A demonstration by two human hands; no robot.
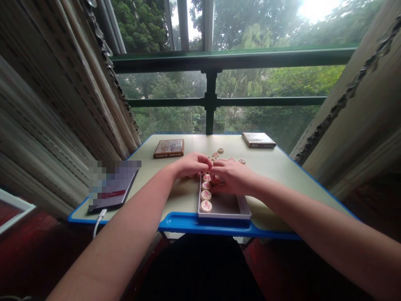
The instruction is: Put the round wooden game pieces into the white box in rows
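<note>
A shallow white box (224, 215) lies at the near edge of the table. Round wooden Chinese chess pieces with red characters form a column along its left wall; the nearest piece (206, 206) is at the front corner. My left hand (193, 164) is at the box's far left corner, fingers curled together. Over the box's far part reaches my right hand (232, 175), its fingers bent and meeting the left fingertips. Whatever the fingertips pinch is hidden. Another red-marked piece (215, 179) shows partly beneath my right fingers.
Loose chess pieces lie beyond my hands, including one piece (221, 150) farther out. A brown box (169, 148) sits back left and a flat box (258, 140) back right. A dark device (115, 188) with a white cable (99, 219) occupies the left edge. Curtains flank the window.
</note>
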